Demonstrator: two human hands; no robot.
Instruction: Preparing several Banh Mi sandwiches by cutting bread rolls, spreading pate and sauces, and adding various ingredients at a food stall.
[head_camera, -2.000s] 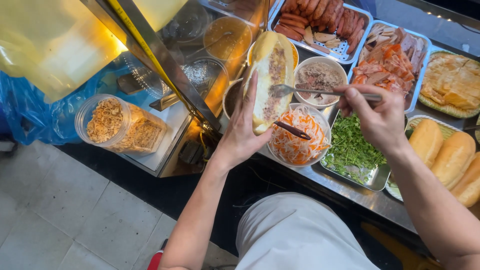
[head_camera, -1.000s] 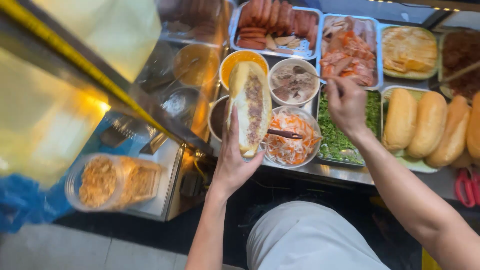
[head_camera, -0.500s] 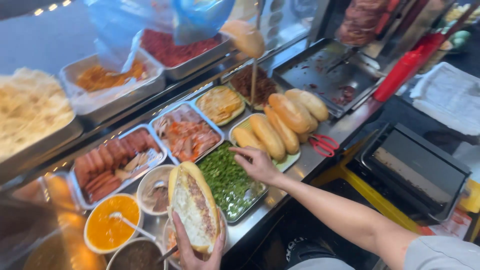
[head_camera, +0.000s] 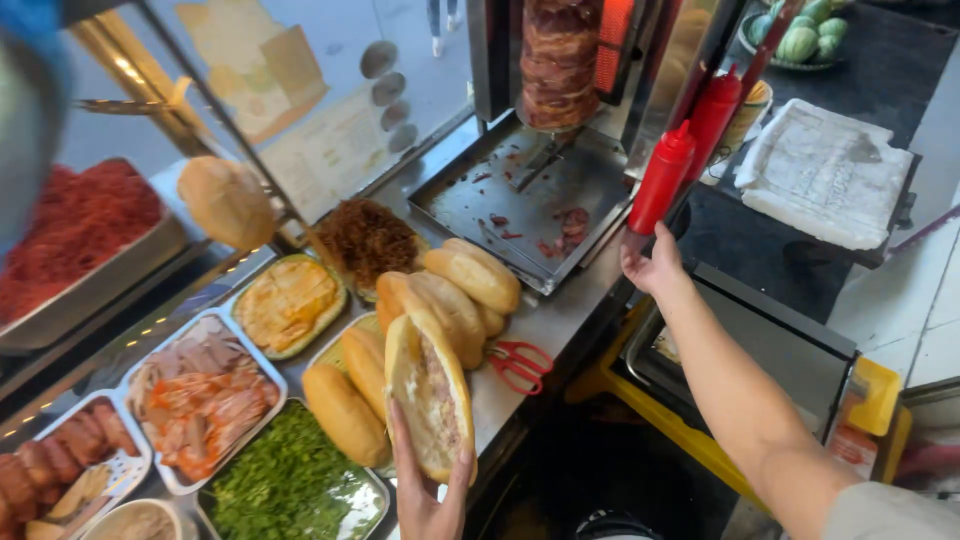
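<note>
My left hand (head_camera: 425, 490) holds a split bread roll (head_camera: 430, 395) from below, at the bottom centre. The roll is open and filled with meat. It hovers over the steel counter's (head_camera: 560, 320) front edge, beside a pile of plain rolls (head_camera: 455, 290). My right hand (head_camera: 650, 265) is stretched out to the right, and its fingers curl around the base of a red squeeze bottle (head_camera: 663, 180) that stands at the counter's right end.
Red scissors (head_camera: 520, 362) lie on the counter by the rolls. Trays hold green herbs (head_camera: 285, 475), sliced meats (head_camera: 200, 400), fried egg (head_camera: 288, 303) and brown floss (head_camera: 365, 238). A meat spit (head_camera: 558, 60) stands over a drip tray (head_camera: 520, 200). A second red bottle (head_camera: 712, 120) stands behind.
The view swung right along the counter. My right hand left the herb tray and reached to the red bottle. My left hand still holds the filled roll.
</note>
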